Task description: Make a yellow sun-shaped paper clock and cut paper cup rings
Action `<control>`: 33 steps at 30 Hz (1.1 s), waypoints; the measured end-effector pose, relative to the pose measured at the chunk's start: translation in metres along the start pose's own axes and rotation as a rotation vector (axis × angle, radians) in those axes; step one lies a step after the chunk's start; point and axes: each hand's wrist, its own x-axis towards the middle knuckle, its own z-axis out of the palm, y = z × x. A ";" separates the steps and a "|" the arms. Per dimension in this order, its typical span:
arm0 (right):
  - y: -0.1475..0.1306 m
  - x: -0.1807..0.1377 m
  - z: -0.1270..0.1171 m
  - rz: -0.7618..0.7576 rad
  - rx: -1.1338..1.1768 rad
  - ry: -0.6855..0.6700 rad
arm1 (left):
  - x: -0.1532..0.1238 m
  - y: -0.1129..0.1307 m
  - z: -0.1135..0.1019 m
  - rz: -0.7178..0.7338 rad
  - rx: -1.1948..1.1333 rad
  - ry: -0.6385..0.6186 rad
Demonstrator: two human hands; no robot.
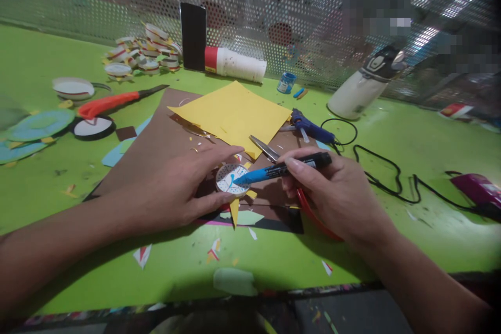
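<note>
Head view: my left hand [182, 181] curls thumb and forefinger around the round, blue-dotted white disc [223, 180], near the front of the flat brown sheet [144, 151]; my right hand [338, 185] pinches the blue-and-black marker [270, 171]. Brace the rim, stroke lightly (red-handled steel scissors [263, 147] sit below, gripped or not unclear). Green tabletop [117, 276] leaves room nearer me.

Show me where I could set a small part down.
Bare table shows right of the white bottle, beyond the black cord, and left of the piled white pieces. Crowded around the left hand and the right hand: disc, marker, scissors, yellow paper, glue gun.
</note>
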 end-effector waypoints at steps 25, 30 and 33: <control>0.000 0.000 -0.001 0.002 0.040 -0.034 | 0.002 0.000 0.000 -0.005 0.022 0.008; 0.003 0.003 -0.002 -0.050 -0.014 0.003 | 0.000 -0.001 -0.001 -0.009 0.015 0.005; 0.003 0.003 -0.002 -0.049 -0.037 0.004 | -0.001 -0.001 0.000 -0.005 0.012 0.008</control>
